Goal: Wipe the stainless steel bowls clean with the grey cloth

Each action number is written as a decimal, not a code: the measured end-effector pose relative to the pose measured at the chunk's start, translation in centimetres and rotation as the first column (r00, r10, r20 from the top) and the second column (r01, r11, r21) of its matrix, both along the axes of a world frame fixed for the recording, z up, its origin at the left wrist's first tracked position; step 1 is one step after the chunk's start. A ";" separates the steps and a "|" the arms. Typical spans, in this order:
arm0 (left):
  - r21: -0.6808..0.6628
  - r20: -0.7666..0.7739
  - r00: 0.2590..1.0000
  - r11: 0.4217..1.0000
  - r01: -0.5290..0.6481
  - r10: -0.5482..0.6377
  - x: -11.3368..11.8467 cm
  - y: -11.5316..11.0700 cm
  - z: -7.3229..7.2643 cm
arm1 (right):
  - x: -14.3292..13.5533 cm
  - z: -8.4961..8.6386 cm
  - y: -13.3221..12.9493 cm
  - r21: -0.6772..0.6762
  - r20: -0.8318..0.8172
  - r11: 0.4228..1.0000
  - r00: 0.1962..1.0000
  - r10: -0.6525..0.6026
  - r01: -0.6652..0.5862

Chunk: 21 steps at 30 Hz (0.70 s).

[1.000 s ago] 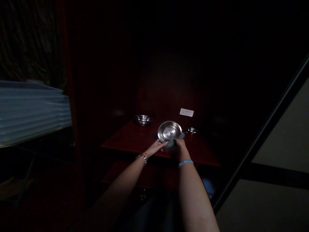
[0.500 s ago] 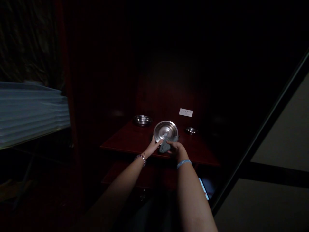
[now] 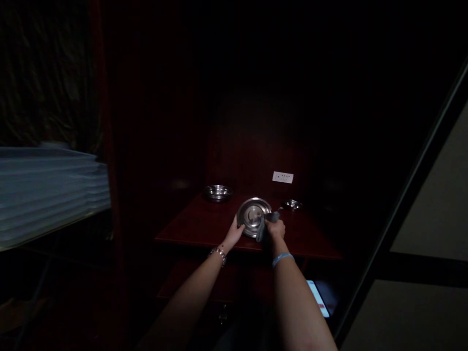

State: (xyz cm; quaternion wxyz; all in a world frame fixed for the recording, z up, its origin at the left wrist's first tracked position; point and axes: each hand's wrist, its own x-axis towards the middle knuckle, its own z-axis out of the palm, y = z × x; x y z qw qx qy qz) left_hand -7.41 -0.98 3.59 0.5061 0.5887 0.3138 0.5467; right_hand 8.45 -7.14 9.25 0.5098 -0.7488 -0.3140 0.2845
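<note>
A shiny metal bowl [image 3: 252,214] is tilted toward me above the front part of a dark red desk [image 3: 190,229]. My left hand [image 3: 234,234] grips its lower left rim, thumb on the near side and the other fingers hidden behind. In my right hand [image 3: 276,229] is a grey cloth [image 3: 261,229], bunched up and pressed against the bowl's right side. Farther back on the desk, to the left, sit stacked metal bowls [image 3: 218,193]. A smaller metal bowl [image 3: 293,204] stands to the right, behind my right hand.
A white socket plate [image 3: 282,177] is on the back panel. Stacked pale bluish trays [image 3: 54,190] stand at the far left. A lit phone [image 3: 318,298] lies low on the right, beside my right forearm. The surroundings are very dark.
My right hand has moved the cloth from the bowl's lower edge to its right side. The bowl has turned slightly in my left hand. The whole view has shifted a little.
</note>
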 end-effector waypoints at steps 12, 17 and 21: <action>-0.219 0.130 0.992 0.975 0.035 -0.006 -0.5 0.0 -0.1 | -2.4 2.2 0.3 0.103 0.195 0.940 0.921 -0.338 0.324; -0.211 0.129 0.992 0.977 0.038 -0.010 -0.2 0.7 -0.8 | -2.6 3.5 -0.2 0.425 0.449 0.886 0.808 -0.382 0.183; -0.219 0.211 0.977 0.975 0.029 0.018 0.1 1.1 -1.4 | -3.3 0.6 0.6 0.272 0.841 0.856 0.541 0.010 -0.440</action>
